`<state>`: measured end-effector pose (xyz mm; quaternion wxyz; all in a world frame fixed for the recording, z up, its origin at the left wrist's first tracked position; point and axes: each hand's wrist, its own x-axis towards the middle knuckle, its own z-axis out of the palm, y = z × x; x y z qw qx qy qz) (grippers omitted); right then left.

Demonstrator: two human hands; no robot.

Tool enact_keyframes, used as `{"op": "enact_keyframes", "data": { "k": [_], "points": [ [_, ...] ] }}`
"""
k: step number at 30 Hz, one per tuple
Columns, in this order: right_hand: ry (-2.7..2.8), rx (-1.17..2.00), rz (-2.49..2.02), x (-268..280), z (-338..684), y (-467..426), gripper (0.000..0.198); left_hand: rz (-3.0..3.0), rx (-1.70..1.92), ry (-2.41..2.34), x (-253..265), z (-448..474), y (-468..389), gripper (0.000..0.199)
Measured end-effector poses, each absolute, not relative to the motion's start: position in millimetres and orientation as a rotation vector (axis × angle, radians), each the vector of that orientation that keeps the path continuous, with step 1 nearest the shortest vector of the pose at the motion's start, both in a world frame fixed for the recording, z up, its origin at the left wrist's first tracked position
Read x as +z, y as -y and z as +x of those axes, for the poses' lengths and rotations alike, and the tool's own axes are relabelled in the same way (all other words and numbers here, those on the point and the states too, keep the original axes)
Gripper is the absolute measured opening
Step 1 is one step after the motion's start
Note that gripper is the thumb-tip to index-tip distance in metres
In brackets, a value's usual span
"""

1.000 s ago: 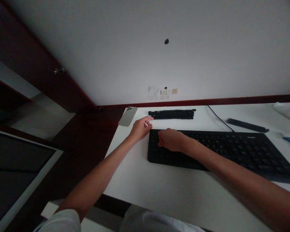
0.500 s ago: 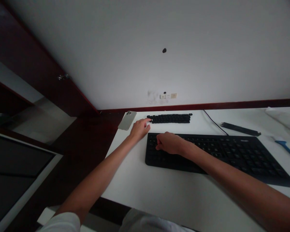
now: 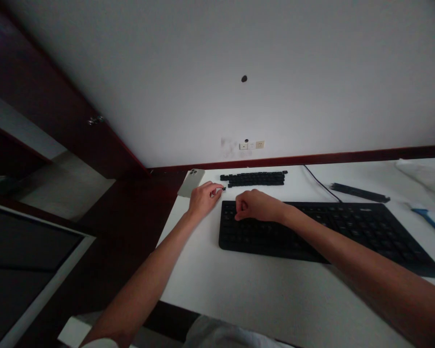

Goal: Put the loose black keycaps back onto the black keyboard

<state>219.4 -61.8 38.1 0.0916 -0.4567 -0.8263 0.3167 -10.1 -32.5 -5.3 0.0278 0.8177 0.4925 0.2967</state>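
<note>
the left hand pinched a small keycap beside the keycap rows. the right hand rested curled and empty on the keyboard, on the bench.

Your two arms are bare from the wrists up to above the elbows; your left hand and right hand wear no rings, watch or gloves; a white short sleeve shows at your left shoulder; light grey cloth covers your lap.
</note>
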Motion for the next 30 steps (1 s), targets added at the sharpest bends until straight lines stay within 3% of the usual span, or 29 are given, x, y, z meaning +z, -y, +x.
{"op": "enact_keyframes", "data": {
  "k": [5, 17, 30],
  "points": [
    [2.157, 0.870, -1.194, 30, 239, 36, 0.016, 2.736, 0.997, -1.253, -2, -5, 42, 0.018],
    [1.896, 1.448, -0.912, 17, 241, 32, 0.031, 2.832, 0.990, -1.048, -5, 7, 50, 0.018],
    [2.343, 0.777, -0.960, 40, 233, 54, 0.029, 2.322, 0.988, -1.351, 2, -1, 46, 0.024]
  ]
}}
